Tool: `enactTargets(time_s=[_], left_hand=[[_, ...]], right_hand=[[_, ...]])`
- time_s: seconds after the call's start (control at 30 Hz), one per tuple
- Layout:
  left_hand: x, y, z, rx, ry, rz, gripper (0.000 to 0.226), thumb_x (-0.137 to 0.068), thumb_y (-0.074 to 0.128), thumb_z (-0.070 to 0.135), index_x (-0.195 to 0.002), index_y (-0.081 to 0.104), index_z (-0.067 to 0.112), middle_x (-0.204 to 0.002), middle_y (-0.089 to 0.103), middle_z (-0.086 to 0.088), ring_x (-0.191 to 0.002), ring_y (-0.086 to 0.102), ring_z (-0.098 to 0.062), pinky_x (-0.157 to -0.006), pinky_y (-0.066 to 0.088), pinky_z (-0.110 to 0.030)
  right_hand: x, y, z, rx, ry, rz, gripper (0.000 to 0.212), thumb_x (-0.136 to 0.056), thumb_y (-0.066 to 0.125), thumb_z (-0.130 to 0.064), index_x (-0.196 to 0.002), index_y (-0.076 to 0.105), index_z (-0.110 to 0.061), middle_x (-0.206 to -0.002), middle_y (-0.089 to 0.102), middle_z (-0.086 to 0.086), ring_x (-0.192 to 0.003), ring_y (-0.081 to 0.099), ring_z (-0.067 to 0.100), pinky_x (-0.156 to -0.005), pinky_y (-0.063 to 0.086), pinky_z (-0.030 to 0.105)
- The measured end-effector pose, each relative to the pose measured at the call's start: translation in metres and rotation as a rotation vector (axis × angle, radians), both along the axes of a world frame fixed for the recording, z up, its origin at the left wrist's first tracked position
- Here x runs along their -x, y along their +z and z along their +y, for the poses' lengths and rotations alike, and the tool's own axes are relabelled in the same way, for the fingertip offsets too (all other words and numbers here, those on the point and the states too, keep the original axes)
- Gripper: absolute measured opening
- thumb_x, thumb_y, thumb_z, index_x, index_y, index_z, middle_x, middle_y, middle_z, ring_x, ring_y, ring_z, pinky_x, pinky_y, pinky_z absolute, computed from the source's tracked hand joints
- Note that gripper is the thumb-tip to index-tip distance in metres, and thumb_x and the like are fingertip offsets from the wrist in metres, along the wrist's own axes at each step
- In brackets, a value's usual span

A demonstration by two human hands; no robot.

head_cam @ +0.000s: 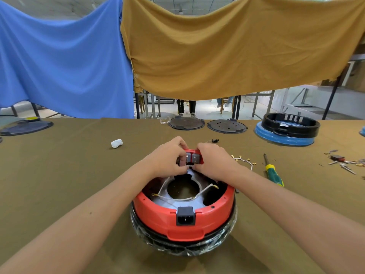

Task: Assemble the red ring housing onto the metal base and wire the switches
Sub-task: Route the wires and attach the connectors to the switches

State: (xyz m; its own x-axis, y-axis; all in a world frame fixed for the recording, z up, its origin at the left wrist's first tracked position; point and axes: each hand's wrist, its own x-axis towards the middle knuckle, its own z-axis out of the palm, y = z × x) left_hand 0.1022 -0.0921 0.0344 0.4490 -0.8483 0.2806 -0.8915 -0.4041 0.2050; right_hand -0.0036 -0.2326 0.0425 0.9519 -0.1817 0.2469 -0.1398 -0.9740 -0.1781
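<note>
Two bare forearms reach in from the near corners and meet over the far rim of the red ring housing [184, 213], which sits on its plastic-wrapped metal base [183, 247] at the middle of the olive-covered table [59, 175], nearest the viewer.

Far left, a dark disc [25, 127] lies at the table's back edge, partly cut by the frame. Closer in, a crumpled white wad [117, 143] rests alone on the cloth.

The left hand [167, 158] arches over the housing's far edge, fingers curled down behind the rim and thumb tucked in toward the grey switches [191, 157]. The right hand [214, 161] mirrors it just beside, knuckles up, fingertips pinching at the same spot. Both hands are closed around the switch block, nearly touching; exactly which terminal or wire each finger holds is hidden by the knuckles.

Inside the ring, white wires [178, 197] with brass ends loop round the central hole. A black power socket [185, 216] faces the viewer on the near wall.

Behind the hands, two dark round plates [186, 123] lie side by side at the back edge. Right of the right wrist lie a loose wire harness [244, 160] with brass terminals and a green-and-yellow screwdriver [273, 171], its handle partly behind the forearm. Farther back stands a black ring housing [291, 124] on a blue base [284, 138]. Small connectors [341, 162] are scattered at the right edge, too small to identify.
</note>
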Motion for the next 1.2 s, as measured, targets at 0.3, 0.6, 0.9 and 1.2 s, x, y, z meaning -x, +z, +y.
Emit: enactTargets(time_s=[0.3,0.6,0.9,1.2], left_hand=[[0.0029,0.002,0.0023,-0.01,0.017,0.041,0.009,-0.08,0.073,0.021,-0.074,0.07,0.015,-0.127,0.047,0.005,-0.101,0.054,-0.011,-0.084,0.044,-0.024],[0.0036,0.0053,0.0072,0.041,0.079,0.112,0.005,-0.077,0.075,0.019,-0.075,0.076,0.022,-0.117,0.05,0.01,-0.096,0.057,-0.01,-0.089,0.05,-0.034],[0.0035,0.0081,0.0101,0.012,0.044,0.162,0.006,-0.079,0.077,0.019,-0.077,0.076,0.025,-0.119,0.047,0.009,-0.1,0.057,-0.01,-0.092,0.048,-0.034],[0.0045,0.0083,0.0097,0.019,0.048,0.171,0.009,-0.078,0.076,0.021,-0.074,0.074,0.028,-0.116,0.048,0.009,-0.094,0.057,-0.009,-0.091,0.05,-0.037]], right_hand=[[-0.0004,-0.001,-0.0006,-0.011,-0.017,0.005,0.035,-0.088,0.07,-0.031,-0.112,0.053,-0.011,-0.11,0.061,0.008,-0.099,0.058,0.029,-0.081,0.046,0.036],[0.0075,-0.0002,0.0002,0.056,0.141,-0.035,0.022,-0.089,0.07,-0.029,-0.111,0.069,-0.024,-0.131,0.042,0.003,-0.125,0.031,0.022,-0.101,0.042,0.037],[0.0048,0.0007,0.0011,0.074,0.165,0.05,0.017,-0.096,0.06,-0.032,-0.107,0.072,-0.026,-0.134,0.042,0.005,-0.125,0.031,0.024,-0.104,0.04,0.046],[0.0036,-0.0007,-0.0009,0.018,0.164,0.035,0.013,-0.094,0.064,-0.031,-0.102,0.073,-0.027,-0.128,0.045,0.003,-0.119,0.034,0.022,-0.1,0.042,0.041]])
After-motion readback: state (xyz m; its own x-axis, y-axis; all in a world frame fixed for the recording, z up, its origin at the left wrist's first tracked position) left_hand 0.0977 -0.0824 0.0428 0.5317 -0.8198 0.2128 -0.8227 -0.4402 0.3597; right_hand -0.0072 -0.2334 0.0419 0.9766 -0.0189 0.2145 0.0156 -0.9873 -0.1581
